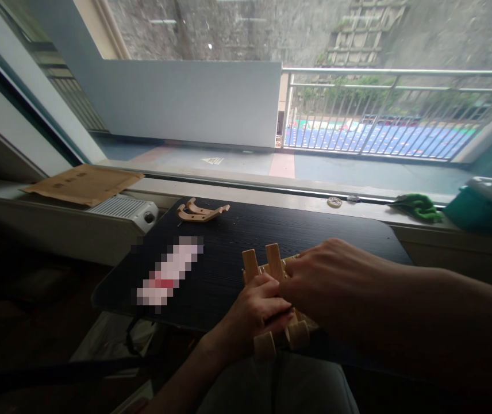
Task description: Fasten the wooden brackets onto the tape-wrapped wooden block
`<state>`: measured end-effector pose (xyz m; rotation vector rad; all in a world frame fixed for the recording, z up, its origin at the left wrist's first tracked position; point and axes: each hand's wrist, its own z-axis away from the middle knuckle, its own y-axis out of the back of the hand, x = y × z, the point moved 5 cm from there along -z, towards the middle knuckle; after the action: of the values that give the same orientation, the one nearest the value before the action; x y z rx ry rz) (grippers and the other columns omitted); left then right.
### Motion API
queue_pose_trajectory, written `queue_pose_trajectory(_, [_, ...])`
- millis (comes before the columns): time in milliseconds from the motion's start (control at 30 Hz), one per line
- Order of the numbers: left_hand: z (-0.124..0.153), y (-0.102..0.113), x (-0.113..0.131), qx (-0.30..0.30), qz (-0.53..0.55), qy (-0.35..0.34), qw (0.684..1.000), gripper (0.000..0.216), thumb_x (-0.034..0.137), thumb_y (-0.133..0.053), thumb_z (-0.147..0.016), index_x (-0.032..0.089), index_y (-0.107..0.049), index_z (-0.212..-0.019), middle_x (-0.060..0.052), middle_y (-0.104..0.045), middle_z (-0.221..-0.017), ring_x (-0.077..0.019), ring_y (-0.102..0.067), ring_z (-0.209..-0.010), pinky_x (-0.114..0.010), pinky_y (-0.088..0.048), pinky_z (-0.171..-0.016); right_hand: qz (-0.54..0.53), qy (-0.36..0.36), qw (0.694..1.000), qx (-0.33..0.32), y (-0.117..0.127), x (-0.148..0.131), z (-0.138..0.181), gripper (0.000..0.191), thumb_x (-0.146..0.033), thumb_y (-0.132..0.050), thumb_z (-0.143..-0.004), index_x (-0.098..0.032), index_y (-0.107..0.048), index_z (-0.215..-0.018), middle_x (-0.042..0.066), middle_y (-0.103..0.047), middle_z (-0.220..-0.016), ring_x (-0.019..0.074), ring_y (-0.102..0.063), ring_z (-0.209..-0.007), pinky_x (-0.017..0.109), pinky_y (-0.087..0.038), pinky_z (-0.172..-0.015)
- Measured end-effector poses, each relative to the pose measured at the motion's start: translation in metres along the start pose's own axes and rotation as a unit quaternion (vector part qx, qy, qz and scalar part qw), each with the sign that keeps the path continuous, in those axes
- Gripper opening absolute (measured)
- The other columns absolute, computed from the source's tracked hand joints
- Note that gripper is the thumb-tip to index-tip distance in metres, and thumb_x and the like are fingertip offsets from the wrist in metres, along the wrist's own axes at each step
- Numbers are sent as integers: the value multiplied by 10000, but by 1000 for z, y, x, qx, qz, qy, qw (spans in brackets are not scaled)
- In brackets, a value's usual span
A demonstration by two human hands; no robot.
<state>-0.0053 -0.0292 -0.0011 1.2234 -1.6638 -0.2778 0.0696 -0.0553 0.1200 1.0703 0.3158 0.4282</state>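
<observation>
A small wooden model with upright slats and round wheels sits at the near edge of a black table. My left hand is closed around its near side, above two wooden wheels. My right hand lies over the model's right part with its fingers curled onto it, hiding most of it. Loose curved wooden pieces lie at the table's far left corner, away from both hands.
A pixelated flat item lies on the table's left half. A cardboard sheet and a white radiator are at left. On the window sill rest a green cloth and a teal object. A railing stands outside.
</observation>
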Motion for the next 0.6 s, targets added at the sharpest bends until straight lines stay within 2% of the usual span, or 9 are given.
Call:
queue_pose_trajectory(133, [0,-1,0,-2,14,-2,1000,187,215,-564,-849,160,-634,-684,-33,-636,-763,-177,-550,-841,-306,-451,-759,18,-16,999,-35,-7,1,-7,59,-221,-676,-730,-177,-638,-740,15,-659,-735,137,-606,-602,227,-265,-450])
queue_pose_trajectory(300, [1,-1,0,-17,20,2,1000,182,201,-574,-844,157,-621,-674,-32,-647,-796,-169,-551,-851,-306,-438,-781,22,-43,999,-13,-8,4,-4,92,-264,-667,-739,-182,-637,-769,-1,-630,-657,129,-571,-522,234,-253,-433])
queue_pose_trajectory(500, [0,2,1,-20,23,21,999,183,241,-542,-860,172,-644,-725,-29,-639,-769,-185,-545,-847,-320,-455,-755,3,-17,1000,-9,6,-6,-2,106,-168,-648,-759,-193,-659,-861,22,-651,-739,137,-627,-671,223,-287,-479])
queue_pose_trajectory(600, [-1,2,1,-12,31,23,999,161,247,-540,-865,179,-654,-773,-27,-635,-764,-184,-549,-838,-325,-461,-761,-9,-9,1000,-25,4,-8,-5,104,-156,-622,-786,-195,-667,-872,23,-660,-758,134,-624,-688,220,-315,-512])
